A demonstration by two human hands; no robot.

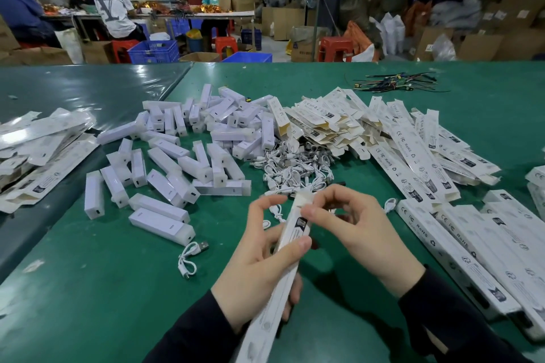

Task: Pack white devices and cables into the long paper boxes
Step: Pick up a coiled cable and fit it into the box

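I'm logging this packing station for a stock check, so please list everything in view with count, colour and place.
devices: dozens, white, heaped at table centre-left
cables: a tangled pile, white, centre, just beyond the hands
loose cable: one, white, near edge, left of the hands
flat boxes: a big heap, white and tan, centre-right
left boxes: a stack, white, left edge
long boxes: several, white, in a row at right
wires: a bundle, dark and coloured, far right
table: one, green
stools: several, red, on the floor behind
crates: several, blue, behind
held box: one, white, in both hands
left hand: grips the held box
right hand: fingers pinch its top end
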